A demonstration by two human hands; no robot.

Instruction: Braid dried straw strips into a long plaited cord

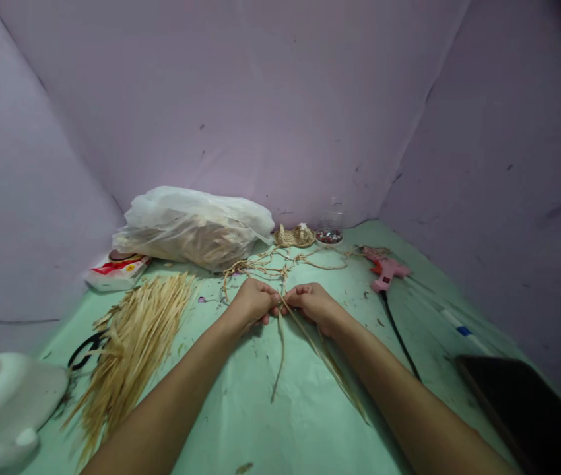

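Observation:
Both hands meet over the middle of the green tabletop. My left hand (255, 303) is closed, its thumb and fingers pinching a twisted fibre cord (284, 280) from the left. From the right, my right hand (314, 305) pinches the same cord with curled fingers. Loose strands (323, 349) of dry straw-coloured fibre trail from the fingertips toward me, one short and the others longer, passing beside my right wrist. Beyond the hands, more of the thin cord lies in loose loops. The exact spot where the fingertips grip is partly hidden.
A bundle of dry fibre strips (136, 349) lies at left, over black-handled scissors (85, 349). A white ceramic vessel (18, 402) stands nearer. Behind are a plastic bag (196, 227), a woven piece (294, 236) and a bead jar (330, 231). Right: a pink glue gun (384, 267), a dark flat device (528, 402).

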